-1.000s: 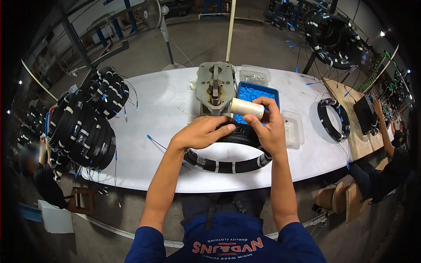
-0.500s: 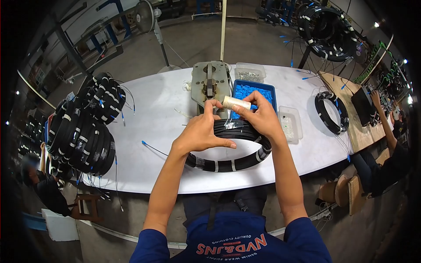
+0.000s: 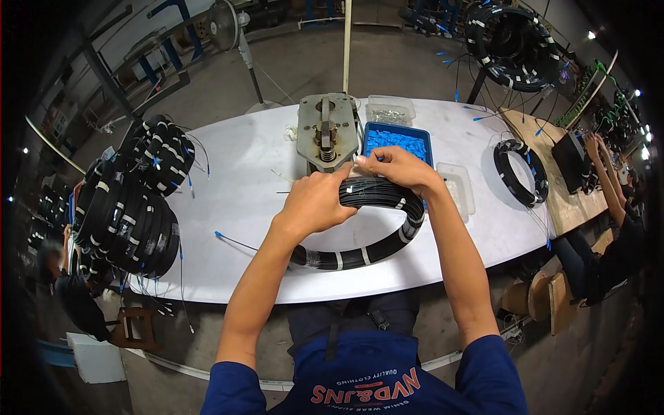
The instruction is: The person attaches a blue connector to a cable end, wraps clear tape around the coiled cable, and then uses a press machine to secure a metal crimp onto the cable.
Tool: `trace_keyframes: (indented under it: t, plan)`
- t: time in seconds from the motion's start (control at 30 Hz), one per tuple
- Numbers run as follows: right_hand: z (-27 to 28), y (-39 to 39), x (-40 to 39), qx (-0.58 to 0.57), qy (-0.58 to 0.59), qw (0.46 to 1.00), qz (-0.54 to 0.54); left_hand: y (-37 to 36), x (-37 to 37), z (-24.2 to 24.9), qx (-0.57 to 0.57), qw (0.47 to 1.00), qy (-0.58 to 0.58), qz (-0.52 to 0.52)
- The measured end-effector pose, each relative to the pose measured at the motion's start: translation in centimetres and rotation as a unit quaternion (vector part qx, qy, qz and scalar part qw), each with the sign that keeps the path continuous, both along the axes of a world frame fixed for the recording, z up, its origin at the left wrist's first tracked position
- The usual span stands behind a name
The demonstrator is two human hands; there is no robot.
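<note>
A black cable coil (image 3: 387, 250) with pale tape bands lies on the white table, its far side raised toward the metal machine (image 3: 328, 131). My left hand (image 3: 317, 199) is wrapped round the far left part of the coil. Just beyond the coil's far side, my right hand (image 3: 401, 168) is pinched, thumb and fingers together, near a pale roll that is mostly hidden. A blue-tipped cable end (image 3: 218, 235) sticks out to the left of the coil.
A blue tray (image 3: 430, 149) of blue parts and two clear trays stand behind and right. Another coil (image 3: 520, 173) lies at the right. Stacked coils (image 3: 128, 228) fill the left end. People sit at both sides; a fan (image 3: 225, 26) stands beyond the table.
My left hand has closed onto the coil. My right hand has lowered and turned, and the pale roll, earlier in plain view between its fingers, is now mostly hidden.
</note>
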State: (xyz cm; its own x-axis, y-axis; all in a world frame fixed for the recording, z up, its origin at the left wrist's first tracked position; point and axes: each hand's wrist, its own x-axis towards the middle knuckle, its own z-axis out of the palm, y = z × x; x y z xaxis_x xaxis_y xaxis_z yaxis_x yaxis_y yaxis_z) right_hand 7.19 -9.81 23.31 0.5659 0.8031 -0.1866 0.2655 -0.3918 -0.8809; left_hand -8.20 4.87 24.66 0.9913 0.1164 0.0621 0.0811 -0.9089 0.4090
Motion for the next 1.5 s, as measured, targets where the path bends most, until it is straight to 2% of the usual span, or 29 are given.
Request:
trace_keyframes:
  t: [0.1, 0.17, 0.2, 0.43, 0.5, 0.57, 0.63, 0.7, 0.77, 0.83, 0.9, 0.93, 0.97, 1.07, 1.13, 1.3, 1.37, 1.4, 1.5]
  plan:
    - [0.3, -0.2, -1.2, 0.013, -0.022, 0.998, -0.052, 0.7, 0.0, 0.1, -0.018, 1.0, 0.006, -0.005]
    - [-0.3, -0.3, -1.6, 0.048, -0.078, 0.992, -0.086, 1.0, 0.0, -0.4, -0.044, 0.999, -0.021, -0.023]
    - [-0.2, -0.5, -1.4, 0.027, -0.115, 0.991, -0.055, 0.9, 0.0, -0.5, -0.043, 0.999, -0.02, -0.023]
    - [-0.4, -0.9, -1.6, 0.057, -0.092, 0.993, -0.053, 0.3, -0.3, -0.1, -0.031, 0.999, -0.016, -0.017]
    - [-0.4, -0.9, -3.3, 0.205, -0.248, 0.927, -0.195, 0.5, -0.4, -0.2, -0.028, 0.999, -0.023, -0.021]
    - [0.1, -1.5, -4.8, 0.235, -0.244, 0.911, -0.236, 0.5, -0.5, -0.4, -0.032, 0.999, -0.028, -0.022]
    - [-0.3, -2.3, -7.0, 0.342, -0.344, 0.817, -0.311, 0.6, -0.6, -0.1, -0.041, 0.999, -0.025, -0.022]
    - [-2.5, -3.0, -10.3, 0.475, -0.269, 0.772, -0.326, 0.7, -0.8, -0.1, -0.053, 0.998, -0.019, -0.02]
    - [-7.7, -3.0, -13.8, 0.574, -0.137, 0.759, -0.276, 1.0, -0.7, -0.2, -0.063, 0.997, -0.035, -0.028]
    - [-12.4, -2.8, -17.7, 0.508, 0.167, 0.814, -0.226, 0.9, -1.2, -0.3, -0.051, 0.997, -0.042, -0.031]
    - [-14.0, -1.6, -17.1, 0.5, 0.454, 0.703, -0.223, 0.8, -1.2, -0.2, -0.041, 0.997, -0.049, -0.032]
    - [-13.5, -0.3, -16.0, 0.497, 0.47, 0.687, -0.246, 0.5, -1.4, -0.1, -0.051, 0.997, -0.05, -0.036]
    - [-14.6, -0.2, -14.2, 0.518, 0.513, 0.653, -0.204, 0.2, -1.7, 0.0, -0.061, 0.996, -0.044, -0.043]
    - [-11.0, 0.8, -11.2, 0.508, 0.507, 0.67, -0.19, -0.1, -1.8, -0.1, -0.049, 0.996, -0.046, -0.053]
    - [-10.8, 1.0, -9.7, 0.562, 0.598, 0.571, 0.006, -0.2, -2.0, -0.5, -0.057, 0.996, -0.053, -0.054]
    - [-11.2, 1.8, -7.8, 0.534, 0.601, 0.594, -0.008, 0.1, -2.6, -0.6, -0.05, 0.995, -0.072, -0.055]
    - [-11.9, 2.6, -6.9, 0.569, 0.534, 0.623, 0.045, 0.3, -2.7, -0.6, -0.046, 0.994, -0.071, -0.064]
    - [-12.3, 3.1, -6.7, 0.597, 0.506, 0.618, 0.07, 0.3, -2.7, -0.4, -0.055, 0.994, -0.066, -0.06]
    - [-13.0, 4.5, -6.1, 0.619, 0.515, 0.591, 0.045, 0.4, -2.5, -0.4, -0.079, 0.994, -0.059, -0.053]
